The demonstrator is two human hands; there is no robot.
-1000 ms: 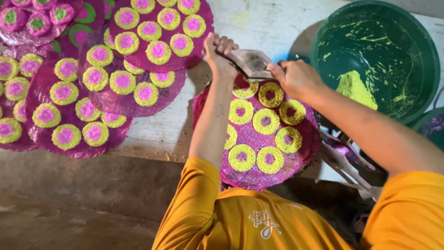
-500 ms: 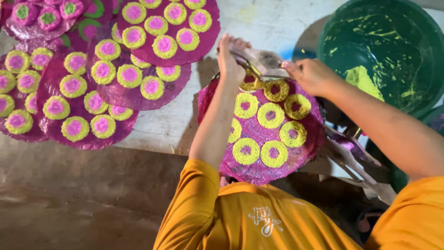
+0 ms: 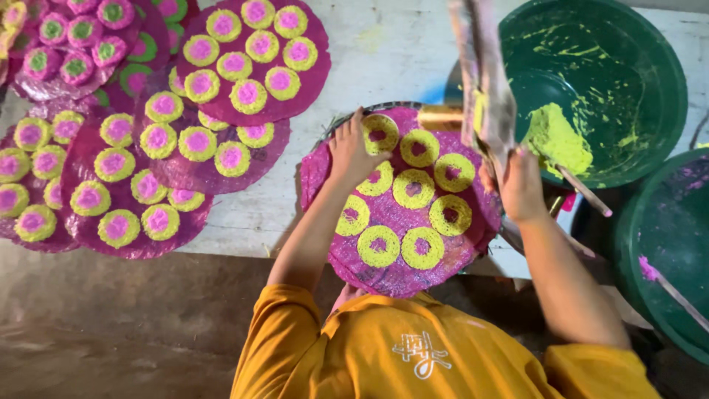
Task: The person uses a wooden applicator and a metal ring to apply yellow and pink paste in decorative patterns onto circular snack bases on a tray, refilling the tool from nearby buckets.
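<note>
Two hands busy: left hand (image 3: 353, 150) spread flat on the purple disc (image 3: 402, 201) with yellow rings, lying on the desk (image 3: 384, 55). Right hand (image 3: 521, 185) clamped round a flat stencil (image 3: 484, 77), raised upright beside the green bowl (image 3: 598, 81).

1. The flat tool (image 3: 484, 89) raised in the right hand (image 3: 521, 185) is smeared by motion; its top runs off the far edge, so its shape cannot be told.
2. The left hand (image 3: 348, 151) covers part of the purple disc (image 3: 402, 270) and a yellow ring beneath it.
3. The person's orange shirt (image 3: 413, 347) hides the disc's near rim and is cut by the near edge.
4. The purple discs at far left (image 3: 44, 44) are cropped by the left and far edges.
5. The right-hand green tub (image 3: 665, 244) is cut by the right edge; its stick's (image 3: 676, 292) end is out of view.
</note>
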